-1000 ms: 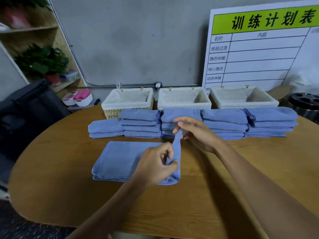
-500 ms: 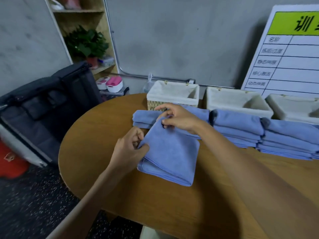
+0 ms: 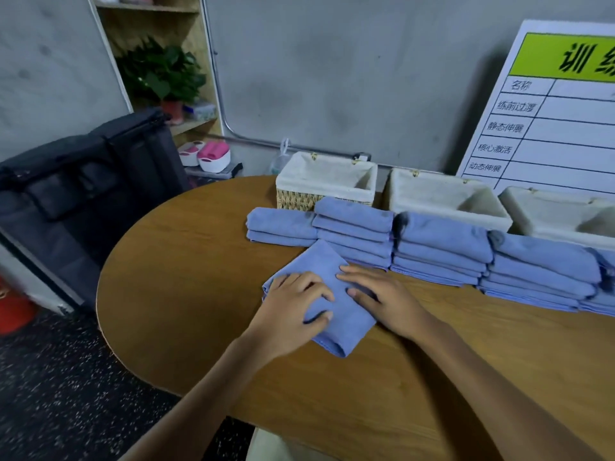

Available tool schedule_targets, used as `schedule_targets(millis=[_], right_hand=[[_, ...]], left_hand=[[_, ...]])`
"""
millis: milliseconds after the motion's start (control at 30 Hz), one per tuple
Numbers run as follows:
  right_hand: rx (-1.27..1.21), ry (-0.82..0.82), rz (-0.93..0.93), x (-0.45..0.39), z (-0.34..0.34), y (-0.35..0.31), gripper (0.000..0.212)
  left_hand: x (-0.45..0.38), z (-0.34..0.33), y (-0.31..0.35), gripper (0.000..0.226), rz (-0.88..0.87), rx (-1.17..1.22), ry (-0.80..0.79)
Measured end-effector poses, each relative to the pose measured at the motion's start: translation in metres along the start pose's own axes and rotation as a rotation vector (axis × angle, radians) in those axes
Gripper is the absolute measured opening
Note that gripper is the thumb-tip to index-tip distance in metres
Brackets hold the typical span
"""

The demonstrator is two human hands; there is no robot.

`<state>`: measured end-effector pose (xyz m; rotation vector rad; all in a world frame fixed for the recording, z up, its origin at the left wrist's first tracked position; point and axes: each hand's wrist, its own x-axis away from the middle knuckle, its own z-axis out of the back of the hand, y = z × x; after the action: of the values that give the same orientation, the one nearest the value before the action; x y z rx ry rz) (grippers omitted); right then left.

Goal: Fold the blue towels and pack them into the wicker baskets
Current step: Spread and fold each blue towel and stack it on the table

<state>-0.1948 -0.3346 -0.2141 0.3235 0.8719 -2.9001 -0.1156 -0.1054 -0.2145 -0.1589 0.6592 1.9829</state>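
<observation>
Both hands are flat on the folded blue towel (image 3: pixel 327 296), fingers spread and pressing down, nothing pinched or curled around. Left hand (image 3: pixel 294 304) covers the left half with its thumb lying across the cloth; right hand (image 3: pixel 382 299) sits on the right edge with fingers pointing left, so the fingertips of the two nearly meet in the middle.

That towel is a squarish packet turned corner-on, lying on the wooden table (image 3: pixel 186 287) just in front of the row of already folded towels. Its far corner looks like it touches the second stack, though it's hard to be sure from this angle.

The row goes like this: a short stack of two (image 3: pixel 281 227) on the left, a taller stack (image 3: pixel 354 227) beside it, then another stack (image 3: pixel 441 249), and one more (image 3: pixel 542 274) running off the right edge.

Behind them sit three wicker baskets with white liners: left basket (image 3: pixel 327 181), middle basket (image 3: pixel 442 199), and right basket (image 3: pixel 562 211), which is partly cut off. No towels visible inside them.

A white schedule board (image 3: pixel 549 111) leans on the wall at right, a potted plant (image 3: pixel 163 78) sits on the shelf, and there's a dark bag (image 3: pixel 90 181) left of the table.
</observation>
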Motion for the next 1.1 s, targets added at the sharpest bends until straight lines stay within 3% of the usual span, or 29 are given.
schedule_targets(millis=[233,333,467,600,733,867,1000,1100], right_hand=[[0.188,0.070,-0.106,0.062,0.019,-0.015,0.061],[0.280,0.069,-0.093,0.093,0.025,-0.017,0.061],[0.249,0.086,-0.154,0.116,0.031,-0.014,0.075],[0.280,0.070,-0.147,0.121,0.037,-0.016,0.082],[0.251,0.066,-0.081,0.132,0.040,-0.010,0.076],[0.256,0.029,0.061,0.135,0.037,-0.009,0.075],[0.008,0.139,-0.010,0.128,0.036,-0.017,0.037],[-0.206,0.238,-0.160,0.117,0.043,-0.031,0.017]], left_hand=[[0.013,0.002,0.017,0.022,-0.043,0.174,0.018],[0.024,0.000,0.034,0.029,-0.142,0.260,-0.061],[0.025,-0.004,0.051,0.060,-0.291,0.099,-0.167],[0.019,-0.007,0.060,0.051,-0.296,0.048,-0.177],[0.023,-0.011,0.059,0.027,-0.284,0.030,-0.164],[0.021,-0.006,0.056,0.006,-0.189,0.250,-0.146],[0.020,-0.003,0.055,0.018,0.038,0.639,0.009],[0.021,-0.001,0.052,0.034,0.052,0.637,0.133]])
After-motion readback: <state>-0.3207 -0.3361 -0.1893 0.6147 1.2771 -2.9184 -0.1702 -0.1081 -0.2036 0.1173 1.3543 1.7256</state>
